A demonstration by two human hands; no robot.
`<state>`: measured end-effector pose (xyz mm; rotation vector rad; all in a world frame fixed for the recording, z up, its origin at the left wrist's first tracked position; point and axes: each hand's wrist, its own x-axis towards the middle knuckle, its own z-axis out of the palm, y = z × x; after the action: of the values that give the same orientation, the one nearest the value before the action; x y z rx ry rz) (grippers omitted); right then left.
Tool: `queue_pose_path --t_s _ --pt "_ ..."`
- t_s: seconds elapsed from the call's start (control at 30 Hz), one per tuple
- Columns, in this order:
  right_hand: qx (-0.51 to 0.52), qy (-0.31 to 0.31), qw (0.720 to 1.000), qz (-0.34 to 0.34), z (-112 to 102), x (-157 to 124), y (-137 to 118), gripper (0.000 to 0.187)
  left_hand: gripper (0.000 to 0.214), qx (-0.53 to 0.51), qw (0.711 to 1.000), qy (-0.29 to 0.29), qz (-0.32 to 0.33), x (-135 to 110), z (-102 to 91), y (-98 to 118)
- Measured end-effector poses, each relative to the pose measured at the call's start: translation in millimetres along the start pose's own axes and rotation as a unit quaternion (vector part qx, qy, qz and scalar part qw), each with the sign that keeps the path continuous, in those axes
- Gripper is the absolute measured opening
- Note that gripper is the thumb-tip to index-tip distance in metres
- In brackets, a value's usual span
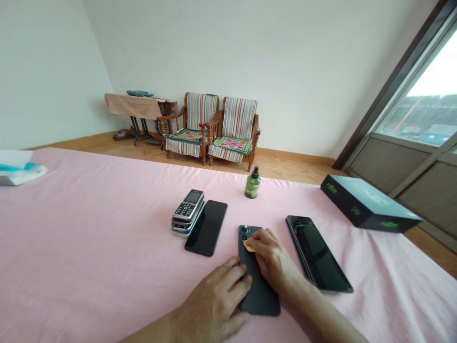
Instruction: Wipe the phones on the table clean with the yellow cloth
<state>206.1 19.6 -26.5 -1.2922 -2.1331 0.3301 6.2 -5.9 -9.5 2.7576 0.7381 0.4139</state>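
A dark smartphone (262,290) lies face down on the pink cloth, its camera lenses at the far end. My left hand (217,295) holds it at its left edge, with curled fingers resting on its back and the thumb by the lower corner. Pinched in my right hand (273,257) is a small pale yellow cloth (249,245), pressed to the phone's back beside the lenses. Most of the cloth is hidden under the fingers. Left of this phone lies a black smartphone (207,227), screen up, against a stack of phones topped by a keypad phone (189,205).
Large dark-screened devices (321,255) lie stacked to the right. A green spray bottle (253,183) stands beyond the phones. At the right edge is a black box (367,202); at far left, a tissue pack (24,174). Two wooden chairs (233,124) stand behind the pink-covered surface (107,238).
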Motion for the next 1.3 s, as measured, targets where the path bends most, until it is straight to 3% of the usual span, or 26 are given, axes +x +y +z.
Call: queue_pose_path --t_s 0.2,0.53,0.7,0.93,1.13,1.3 --pt "-0.051 0.029 0.998 0.028 5 7 9 0.033 0.045 0.015 1.000 0.002 0.010 0 -3.3 3" --pt "-0.036 0.089 0.994 0.046 22 33 26 0.031 0.051 0.034 0.999 -0.025 -0.002 0 -4.6 2" --pt "-0.020 0.070 0.997 0.016 25 44 23 0.033 0.048 0.018 0.999 -0.029 0.012 0 -4.2 0" --pt "-0.019 0.011 0.999 -0.026 12 30 4 0.031 0.054 -0.038 0.998 -0.040 -0.037 1 -7.8 2" --pt "0.000 -0.026 0.999 -0.024 8 12 -11 0.030 0.050 -0.169 0.978 0.043 -0.115 -2 -1.7 1" --pt "0.041 -0.035 0.998 -0.027 5 -6 -23 0.027 0.089 -0.214 0.964 0.099 -0.126 -4 6.9 -5"
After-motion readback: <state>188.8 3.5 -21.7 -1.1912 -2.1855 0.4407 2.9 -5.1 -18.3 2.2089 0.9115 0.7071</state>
